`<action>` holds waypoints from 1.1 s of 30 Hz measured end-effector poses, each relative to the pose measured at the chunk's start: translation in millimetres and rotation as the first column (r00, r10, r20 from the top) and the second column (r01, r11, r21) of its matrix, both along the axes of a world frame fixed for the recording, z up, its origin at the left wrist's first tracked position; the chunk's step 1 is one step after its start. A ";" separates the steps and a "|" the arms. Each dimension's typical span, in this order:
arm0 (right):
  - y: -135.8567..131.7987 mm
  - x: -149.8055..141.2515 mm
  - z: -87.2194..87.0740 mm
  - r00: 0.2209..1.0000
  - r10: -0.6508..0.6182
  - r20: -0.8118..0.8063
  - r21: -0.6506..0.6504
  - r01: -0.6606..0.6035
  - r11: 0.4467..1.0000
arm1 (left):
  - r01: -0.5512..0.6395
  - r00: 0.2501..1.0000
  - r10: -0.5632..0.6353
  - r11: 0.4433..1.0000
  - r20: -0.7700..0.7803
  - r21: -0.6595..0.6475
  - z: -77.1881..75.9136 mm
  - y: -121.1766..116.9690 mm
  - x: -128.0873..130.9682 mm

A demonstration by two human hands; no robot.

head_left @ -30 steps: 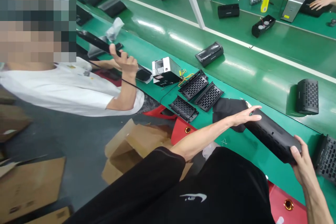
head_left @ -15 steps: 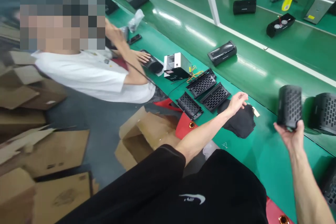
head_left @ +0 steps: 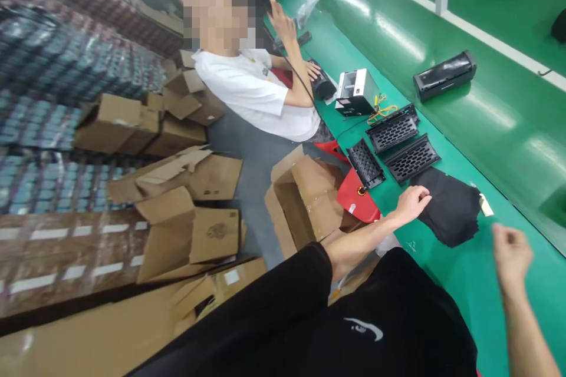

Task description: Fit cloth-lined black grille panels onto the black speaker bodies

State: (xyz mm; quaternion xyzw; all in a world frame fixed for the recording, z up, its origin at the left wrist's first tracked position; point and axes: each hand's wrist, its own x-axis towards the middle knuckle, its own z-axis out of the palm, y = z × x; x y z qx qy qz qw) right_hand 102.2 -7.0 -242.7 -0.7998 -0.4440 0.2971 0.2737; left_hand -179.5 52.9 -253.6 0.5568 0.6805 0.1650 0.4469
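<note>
My left hand (head_left: 413, 203) is at the left edge of a black cloth (head_left: 451, 206) on the green table, its fingertips bent and pinched together on the edge. My right hand (head_left: 513, 253) is over the table to the right of the cloth, somewhat blurred. Its fingers are curled in, and nothing shows in them. Just beyond the cloth lie black perforated speaker grilles, one (head_left: 413, 159) close to my left hand, another (head_left: 393, 129) behind it and a third (head_left: 366, 164) to the left. A small pale tag (head_left: 486, 205) sits by the cloth's right edge.
A black speaker housing (head_left: 445, 75) rests on the green conveyor belt (head_left: 499, 123). Further left stand a white and black boxy device (head_left: 357, 91) and yellow scissors (head_left: 382, 109). A co-worker in a white shirt (head_left: 260, 94) sits beside the table. Open cardboard boxes (head_left: 305, 194) cover the floor.
The perforated speaker has left my right hand and is out of view; that hand's fingers have curled in. My left hand has gone from above the cloth to its left edge. The view has swung left.
</note>
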 end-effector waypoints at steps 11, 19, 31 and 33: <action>-10.8 -80.1 -18.2 0.988 0.101 -0.115 -0.154 -0.118 0.981 | 0.124 0.992 -0.120 0.987 0.042 -0.106 12.1 2.2 12.4; -24.7 -61.9 -6.1 0.924 -0.071 -0.376 -0.116 0.029 0.993 | 0.055 0.807 0.189 0.919 0.559 -0.391 2.7 -4.8 40.6; -51.1 -6.8 -0.2 0.715 -0.349 -0.606 -0.116 0.355 0.928 | 0.049 0.887 0.005 0.993 0.462 -0.104 -23.0 14.4 32.1; -56.1 0.1 -4.1 0.693 -0.382 -0.612 -0.102 0.409 0.907 | 0.044 0.911 -0.013 0.997 0.413 -0.066 -27.6 16.9 31.2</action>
